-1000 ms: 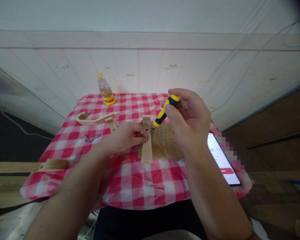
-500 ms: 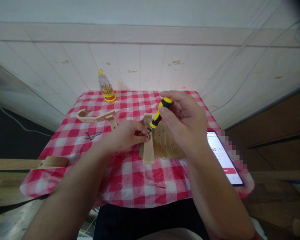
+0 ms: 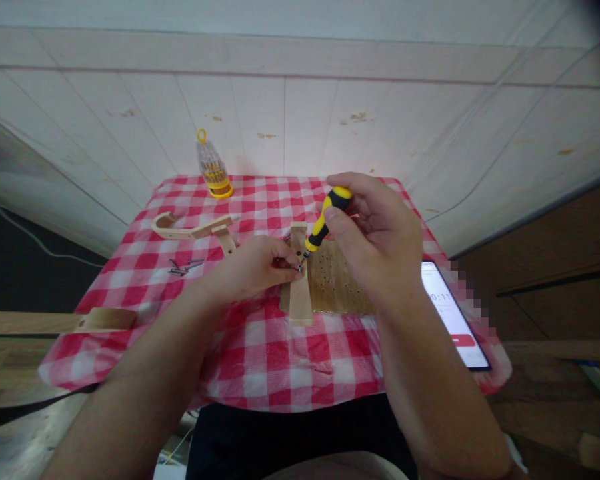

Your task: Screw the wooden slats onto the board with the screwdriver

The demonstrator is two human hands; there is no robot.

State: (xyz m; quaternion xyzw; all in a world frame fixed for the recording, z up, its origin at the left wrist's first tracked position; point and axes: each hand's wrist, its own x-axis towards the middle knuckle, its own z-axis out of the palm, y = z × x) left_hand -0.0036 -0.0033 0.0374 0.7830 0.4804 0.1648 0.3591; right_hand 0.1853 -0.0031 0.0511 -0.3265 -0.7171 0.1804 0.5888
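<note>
My right hand is closed around a yellow-and-black screwdriver, which leans with its tip down to the left. The tip meets a small screw at a pale wooden piece. Thumb and finger of my left hand pinch that screw from the left side. The wooden piece has a dark hole above the screw and lies across the left end of a brown wooden board dotted with small holes. My right hand covers part of the board.
Several loose screws lie left of my left hand. Behind them is a hooked wooden part. A clear bit case stands near the wall. A wooden part overhangs the left edge, and a phone lies at right.
The view has tilted and shifted slightly. Both hands keep their holds, with the screwdriver tip still at the screw.
</note>
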